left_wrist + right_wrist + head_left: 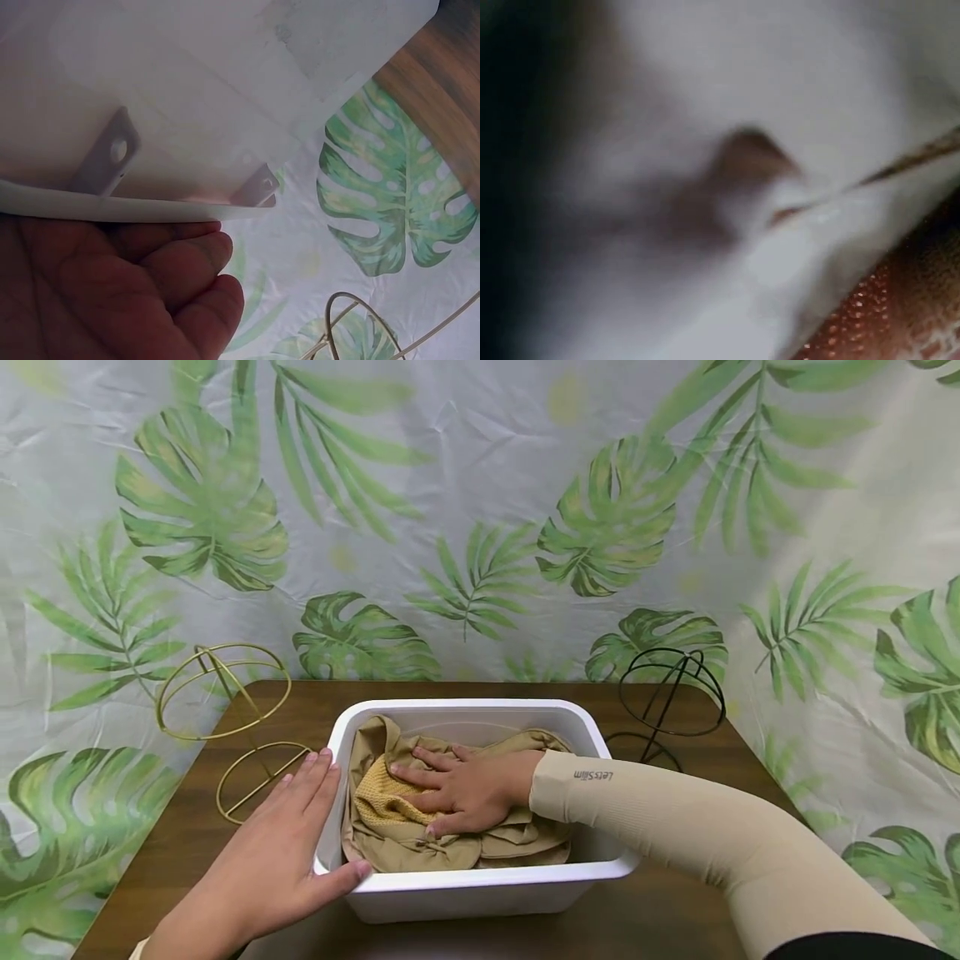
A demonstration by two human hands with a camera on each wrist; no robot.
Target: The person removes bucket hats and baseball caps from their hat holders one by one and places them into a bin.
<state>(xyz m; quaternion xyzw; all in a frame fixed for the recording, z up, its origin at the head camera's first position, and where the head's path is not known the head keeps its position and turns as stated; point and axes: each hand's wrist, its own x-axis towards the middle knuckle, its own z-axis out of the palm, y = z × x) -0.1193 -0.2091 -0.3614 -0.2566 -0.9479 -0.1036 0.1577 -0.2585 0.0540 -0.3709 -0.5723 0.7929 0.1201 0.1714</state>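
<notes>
A white plastic bin [480, 881] stands on the table, holding tan fabric [408, 852] with a yellow knitted cloth [378, 793] on it. Spread flat over both cloths, my right hand [472, 789] rests inside the bin with its fingers apart. My left hand [277, 843] lies against the bin's left side, fingers stretched along the rim and thumb over the front corner. From below, the left wrist view shows the left hand's fingers [187, 270] just under the rim [150, 211]. Blur fills most of the right wrist view.
A gold wire stand [202, 738] is left of the bin, and a black wire stand [663, 700] is at its right. The brown wooden table [187, 827] ends at a leaf-printed sheet [480, 485] behind.
</notes>
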